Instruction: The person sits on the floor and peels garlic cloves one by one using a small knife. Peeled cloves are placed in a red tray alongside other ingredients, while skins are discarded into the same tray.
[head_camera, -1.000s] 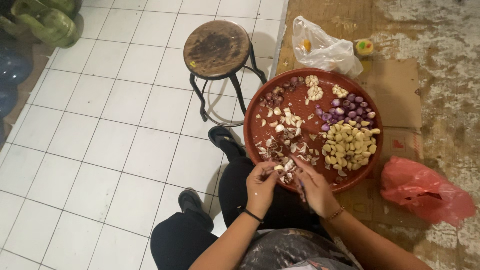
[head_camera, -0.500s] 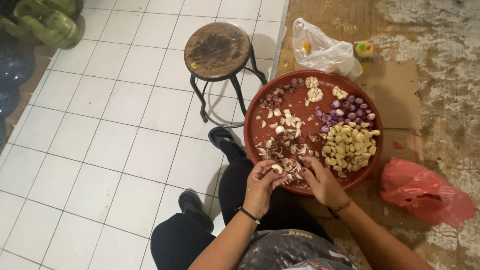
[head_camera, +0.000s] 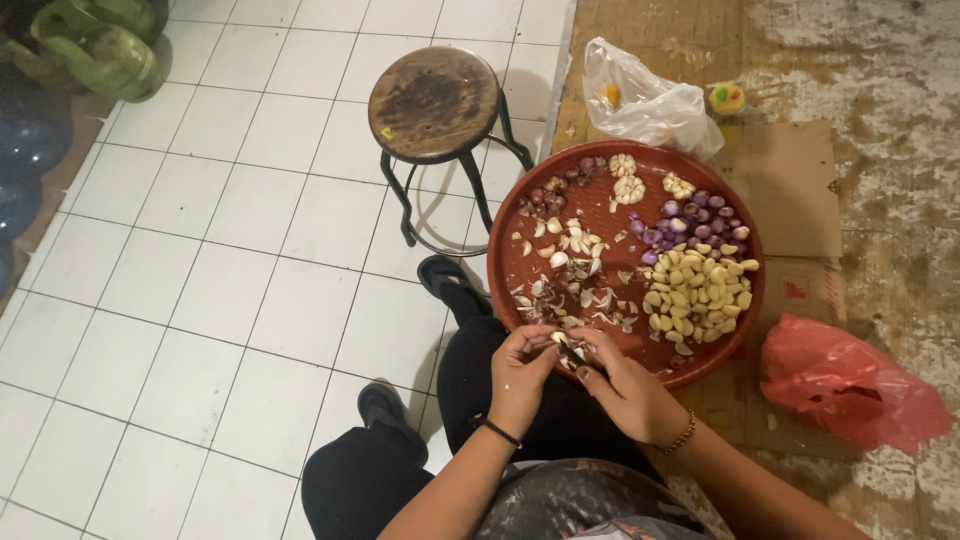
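From the head view, you are peeling a garlic clove (head_camera: 560, 338) over the near rim of the red tray (head_camera: 520, 215): your left hand (head_camera: 522, 372) is pinching it, your right hand (head_camera: 620, 385) is gripping a small knife (head_camera: 572, 354). Stripping the remaining skin probably calls for short, careful strokes.

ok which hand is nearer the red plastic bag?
Right. The right hand is at the tray's near edge, on the side toward the red plastic bag; the left hand is beyond it, farther away.
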